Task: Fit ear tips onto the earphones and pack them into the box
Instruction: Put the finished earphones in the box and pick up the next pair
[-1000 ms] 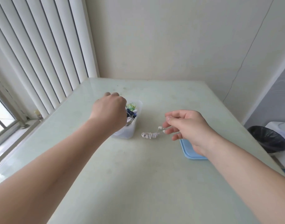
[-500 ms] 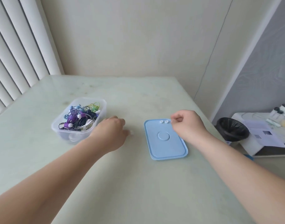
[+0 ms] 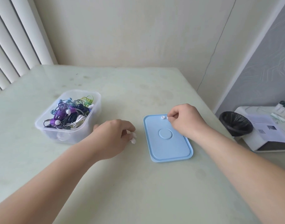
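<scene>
Pinching with thumb and forefinger together, the right hand point(image 3: 186, 121) grips a small white ear tip point(image 3: 168, 118) at the far end of the blue lid point(image 3: 167, 149); whether the tip touches the lid or is just lifted off it is too small to tell. A second ear tip point(image 3: 162, 117) lies loose on the lid just to its left. Across the lid's left edge, the left hand point(image 3: 114, 138) rests on the table point(image 3: 138, 183), fingers curled round what look like white earbuds point(image 3: 133, 138), whose ends poke out rightward, toward the lid. From the pinched tip those ends lie to the left and a little nearer the person, so the fitting likely calls for the hands to meet over the lid's left rim. The box point(image 3: 96, 109), holding a tangle of earphones point(image 3: 69, 115), stands just beyond the left hand, the nearer one for packing.
</scene>
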`<state>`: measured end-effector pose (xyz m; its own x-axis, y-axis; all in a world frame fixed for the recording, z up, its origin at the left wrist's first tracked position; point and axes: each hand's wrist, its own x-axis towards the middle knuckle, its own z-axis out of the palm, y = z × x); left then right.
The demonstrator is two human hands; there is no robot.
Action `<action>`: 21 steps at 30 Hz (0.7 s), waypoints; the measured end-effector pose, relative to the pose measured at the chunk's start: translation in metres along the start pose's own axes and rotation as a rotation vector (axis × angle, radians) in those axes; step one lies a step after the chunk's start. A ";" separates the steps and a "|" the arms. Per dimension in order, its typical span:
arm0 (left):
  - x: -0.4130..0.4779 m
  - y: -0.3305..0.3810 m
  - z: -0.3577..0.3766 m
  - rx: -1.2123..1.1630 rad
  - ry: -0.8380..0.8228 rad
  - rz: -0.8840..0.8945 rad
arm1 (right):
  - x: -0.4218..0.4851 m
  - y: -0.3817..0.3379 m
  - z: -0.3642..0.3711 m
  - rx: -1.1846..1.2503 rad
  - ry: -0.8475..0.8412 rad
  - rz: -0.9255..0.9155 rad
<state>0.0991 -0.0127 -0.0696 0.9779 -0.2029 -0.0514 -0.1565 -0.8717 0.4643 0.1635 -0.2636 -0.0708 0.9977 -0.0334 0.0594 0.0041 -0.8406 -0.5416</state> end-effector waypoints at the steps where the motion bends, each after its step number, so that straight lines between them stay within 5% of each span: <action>1: -0.002 0.000 0.001 0.016 0.005 0.018 | 0.000 0.001 -0.001 0.023 0.009 0.002; 7: -0.013 -0.001 0.002 -0.030 0.058 0.066 | -0.025 -0.014 -0.012 0.247 0.091 0.003; 15: -0.039 0.027 0.013 -0.620 0.026 0.069 | -0.128 -0.033 -0.012 0.973 -0.038 0.225; 21: -0.053 0.031 0.031 -0.932 -0.045 0.132 | -0.154 -0.024 0.001 1.182 -0.045 0.319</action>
<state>0.0386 -0.0428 -0.0795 0.9507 -0.3089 0.0274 -0.0726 -0.1359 0.9881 0.0093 -0.2377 -0.0672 0.9665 -0.1093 -0.2320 -0.2056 0.2109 -0.9556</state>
